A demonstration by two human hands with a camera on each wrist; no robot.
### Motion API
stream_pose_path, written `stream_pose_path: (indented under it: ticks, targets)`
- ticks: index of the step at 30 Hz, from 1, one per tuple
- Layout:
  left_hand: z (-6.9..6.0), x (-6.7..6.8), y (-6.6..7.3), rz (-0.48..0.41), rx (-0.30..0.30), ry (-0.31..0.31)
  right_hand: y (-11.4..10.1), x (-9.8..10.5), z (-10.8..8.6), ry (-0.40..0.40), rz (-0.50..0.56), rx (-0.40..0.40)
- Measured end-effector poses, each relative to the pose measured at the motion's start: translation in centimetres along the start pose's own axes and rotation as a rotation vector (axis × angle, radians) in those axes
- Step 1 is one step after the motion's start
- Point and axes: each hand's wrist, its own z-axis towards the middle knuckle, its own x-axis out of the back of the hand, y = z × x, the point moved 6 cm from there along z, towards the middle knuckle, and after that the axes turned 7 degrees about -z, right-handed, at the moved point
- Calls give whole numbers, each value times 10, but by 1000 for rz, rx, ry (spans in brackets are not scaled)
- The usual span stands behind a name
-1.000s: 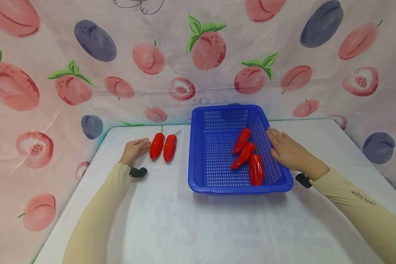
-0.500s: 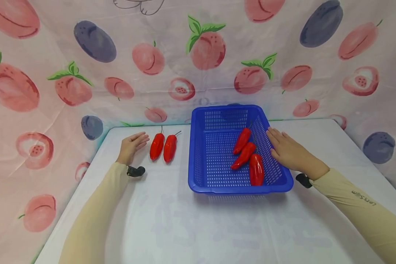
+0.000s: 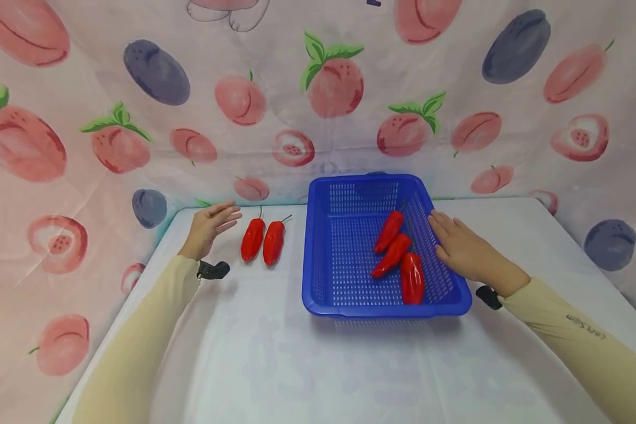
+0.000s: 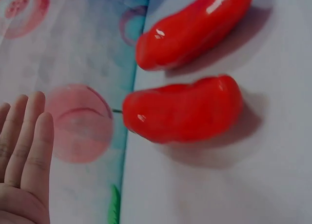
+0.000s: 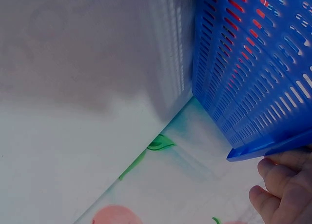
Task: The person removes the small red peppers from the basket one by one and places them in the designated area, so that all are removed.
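My left hand (image 3: 208, 229) is left of two red chili peppers, the nearer one (image 3: 252, 239) and the farther one (image 3: 273, 242), touching neither. Its fingers are extended with nothing in them. In the left wrist view, the nearer pepper (image 4: 183, 111) lies apart from the fingers (image 4: 36, 155). My right hand (image 3: 463, 247) rests at the right rim of a blue plastic basket (image 3: 387, 311), fingers straight in the head view. In the right wrist view its fingertips touch the basket's rim (image 5: 268, 147). Three red chili peppers (image 3: 412, 278) lie in the basket's right half.
A white-covered table (image 3: 275, 365) holds everything. Behind it hangs a cloth (image 3: 291, 59) printed with peaches and plums. The basket's perforated side wall (image 5: 253, 77) stands between my right hand and the peppers inside.
My left hand has drawn back from beside the nearer pepper, moving left and up, with its fingers spreading. The right hand keeps its place at the rim. The head view has tilted slightly upward.
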Motion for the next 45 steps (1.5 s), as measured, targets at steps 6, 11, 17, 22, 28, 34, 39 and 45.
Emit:
stream_pose_path:
  ticks: [6, 11, 17, 22, 28, 34, 39, 45]
  targets:
    - [-4, -16, 12, 70, 2, -52, -3, -3, -2, -12, 8, -11]
    - [-5, -32, 21, 95, 13, -71, -4, -3, -2, 2, 11, -3]
    - [0, -49, 26, 65, 18, -120, -3, -5, -2, 10, 8, 6]
    - [7, -62, 29, 59, 23, -154, -3, -5, -2, 14, 6, 5]
    - [11, -82, 36, 101, 46, -201, -2, -4, -1, 0, -1, -1]
    - [15, -105, 40, 144, 53, -256, 0, -2, -1, 9, -8, 5]
    - [18, -123, 41, 137, 70, -282, 0, 0, -1, 5, -8, 1]
    - [27, -144, 41, 91, 67, -313, -1, 2, 0, 14, -10, 11]
